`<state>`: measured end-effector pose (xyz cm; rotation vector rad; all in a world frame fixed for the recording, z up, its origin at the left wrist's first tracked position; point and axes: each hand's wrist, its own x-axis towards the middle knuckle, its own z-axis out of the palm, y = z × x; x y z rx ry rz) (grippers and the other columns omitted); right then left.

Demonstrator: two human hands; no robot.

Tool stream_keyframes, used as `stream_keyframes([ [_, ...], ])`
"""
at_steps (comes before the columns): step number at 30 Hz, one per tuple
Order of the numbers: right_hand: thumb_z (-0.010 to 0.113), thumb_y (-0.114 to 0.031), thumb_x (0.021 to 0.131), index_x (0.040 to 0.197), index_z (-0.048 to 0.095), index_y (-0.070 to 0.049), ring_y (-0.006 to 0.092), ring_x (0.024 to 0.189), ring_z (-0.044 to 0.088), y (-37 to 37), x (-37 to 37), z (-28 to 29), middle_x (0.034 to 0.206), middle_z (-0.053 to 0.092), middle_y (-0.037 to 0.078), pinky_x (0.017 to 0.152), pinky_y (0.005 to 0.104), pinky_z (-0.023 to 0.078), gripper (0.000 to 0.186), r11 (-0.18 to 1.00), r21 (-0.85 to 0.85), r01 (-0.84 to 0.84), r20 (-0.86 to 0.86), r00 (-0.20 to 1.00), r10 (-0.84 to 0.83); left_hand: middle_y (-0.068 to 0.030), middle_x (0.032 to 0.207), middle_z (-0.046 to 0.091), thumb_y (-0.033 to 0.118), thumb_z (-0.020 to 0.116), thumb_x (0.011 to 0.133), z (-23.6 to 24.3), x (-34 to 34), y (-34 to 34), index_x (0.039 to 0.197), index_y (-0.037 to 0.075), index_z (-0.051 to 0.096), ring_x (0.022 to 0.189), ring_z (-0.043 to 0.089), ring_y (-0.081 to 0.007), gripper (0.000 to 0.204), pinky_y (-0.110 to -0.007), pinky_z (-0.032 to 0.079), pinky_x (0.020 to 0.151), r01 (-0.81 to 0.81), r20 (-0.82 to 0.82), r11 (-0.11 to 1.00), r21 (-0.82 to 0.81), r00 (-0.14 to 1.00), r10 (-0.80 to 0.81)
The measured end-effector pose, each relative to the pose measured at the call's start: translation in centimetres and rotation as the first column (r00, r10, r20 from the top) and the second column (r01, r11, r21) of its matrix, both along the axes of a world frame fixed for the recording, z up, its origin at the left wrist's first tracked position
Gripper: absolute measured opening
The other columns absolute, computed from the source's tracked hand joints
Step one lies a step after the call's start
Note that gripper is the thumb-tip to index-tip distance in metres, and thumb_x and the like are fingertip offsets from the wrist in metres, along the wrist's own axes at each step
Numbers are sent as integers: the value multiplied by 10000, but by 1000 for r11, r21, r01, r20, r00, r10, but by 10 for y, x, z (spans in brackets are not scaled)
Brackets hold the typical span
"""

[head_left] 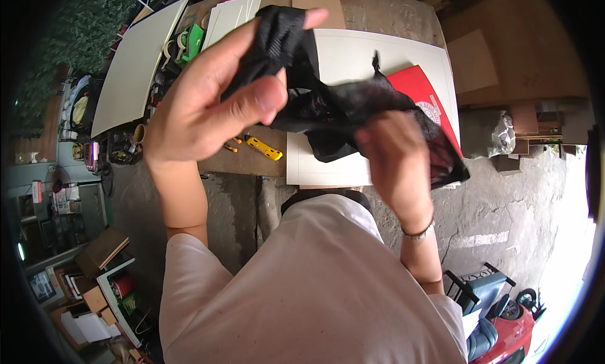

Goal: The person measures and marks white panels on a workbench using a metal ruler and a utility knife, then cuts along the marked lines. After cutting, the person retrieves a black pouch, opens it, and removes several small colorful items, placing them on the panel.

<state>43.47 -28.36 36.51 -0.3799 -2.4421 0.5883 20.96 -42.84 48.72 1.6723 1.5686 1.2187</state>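
A black fabric piece with a wide ribbed strap and sheer mesh parts (372,102) is stretched between my two hands above the table. Its exact kind I cannot make out. My left hand (195,105), raised on the left, has the strap bunched across its fingers, with the thumb on the near side. Lower and to the right, my right hand (400,156) is closed on the fabric's near edge, somewhat smeared by motion. Beneath the fabric lie a white board (353,49) and a red flat folder or packet (409,80), partly covered by it.
A yellow utility knife (263,148) lies on the brown table near my left forearm. Farther left are a green tape dispenser (190,42) and a large pale panel (135,64). A cardboard box (104,247) stands at lower left, a red vehicle (510,332) at lower right.
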Motion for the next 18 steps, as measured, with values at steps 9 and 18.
stream_keyframes([
  [9, 370, -319, 1132, 1160, 614, -44, 199, 970, 657, -8, -41, -29, 1050, 644, 117, 811, 342, 522, 368, 262, -882, -392, 155, 282, 947, -235, 1065, 709, 679, 704, 837, -24, -10, -52, 1444, -204, 334, 543, 482, -21, 1133, -176, 328, 500, -132, 309, 991, -17, 942, 131],
  [18, 534, -213, 1038, 1297, 567, -36, 248, 1127, 621, -38, -170, -137, 1215, 624, 177, 1032, 350, 474, 315, 595, -803, -40, 246, 887, 391, 8, 803, 594, 578, 779, 812, -41, -49, -87, 1590, 37, 321, 584, 412, -44, 1052, -218, 359, 533, 258, 493, 963, -73, 849, -190],
])
